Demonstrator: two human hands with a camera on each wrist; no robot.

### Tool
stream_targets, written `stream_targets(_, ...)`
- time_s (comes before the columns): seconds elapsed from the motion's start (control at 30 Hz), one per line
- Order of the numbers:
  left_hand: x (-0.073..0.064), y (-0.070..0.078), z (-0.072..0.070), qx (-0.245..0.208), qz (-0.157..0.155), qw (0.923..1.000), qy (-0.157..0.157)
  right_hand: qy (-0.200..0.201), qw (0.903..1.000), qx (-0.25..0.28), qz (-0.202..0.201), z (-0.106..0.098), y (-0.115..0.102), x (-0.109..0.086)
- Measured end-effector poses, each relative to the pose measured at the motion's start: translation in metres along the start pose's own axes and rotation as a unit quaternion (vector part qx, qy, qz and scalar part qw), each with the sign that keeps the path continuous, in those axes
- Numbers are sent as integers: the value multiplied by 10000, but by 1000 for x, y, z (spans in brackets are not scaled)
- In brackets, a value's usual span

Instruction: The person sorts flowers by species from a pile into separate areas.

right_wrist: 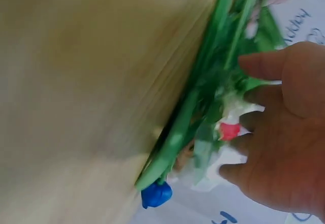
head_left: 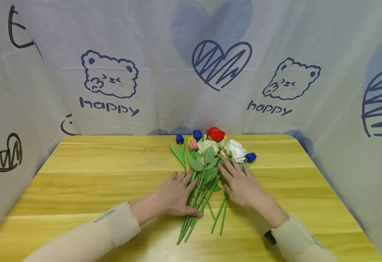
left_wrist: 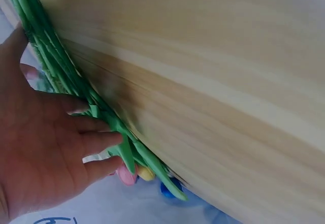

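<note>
A bunch of flowers lies on the table, its green stems (head_left: 188, 225) pointing toward me. The heads at the far end include a red rose (head_left: 215, 134), a cream rose (head_left: 205, 145), a white flower (head_left: 236, 150), a pink tulip (head_left: 193, 144) and several blue tulips (head_left: 251, 157). My left hand (head_left: 175, 195) rests at the left side of the stems, fingers spread and thumb across them. On the other side, my right hand (head_left: 244, 187) has its fingers extended over the leaves below the white flower. In the right wrist view, a blue tulip (right_wrist: 156, 194) pokes out beyond the fingertips.
The bunch lies on a wooden table (head_left: 112, 160) near its far edge. White cloth (head_left: 164, 80) printed with bears and hearts hangs behind it and along both sides. A dark band (head_left: 270, 238) shows at my right wrist.
</note>
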State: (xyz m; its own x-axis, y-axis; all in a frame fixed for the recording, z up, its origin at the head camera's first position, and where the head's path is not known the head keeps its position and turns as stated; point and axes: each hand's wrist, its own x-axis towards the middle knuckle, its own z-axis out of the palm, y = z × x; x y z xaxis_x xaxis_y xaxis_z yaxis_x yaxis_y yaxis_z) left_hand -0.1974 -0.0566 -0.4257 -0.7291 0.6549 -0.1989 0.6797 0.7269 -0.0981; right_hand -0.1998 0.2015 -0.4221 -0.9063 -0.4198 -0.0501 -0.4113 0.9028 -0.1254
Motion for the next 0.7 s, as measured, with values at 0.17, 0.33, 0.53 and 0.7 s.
stream_targets(0.17,4,5,0,-154,9,9999,0,-239,9889,1425,353,2,-2,-17)
stream_targets(0.33,15,8,0,-666,264,9974,-60,-303,9736,2170,636,8,8,-18)
stream_targets(0.53,36,17,-5,-1054,481,9931,-190,-282,9689,2404,506,13,27,-16)
stream_targets(0.7,50,25,-3,-1472,457,9877,-275,-263,9711,2345,356,13,39,-18)
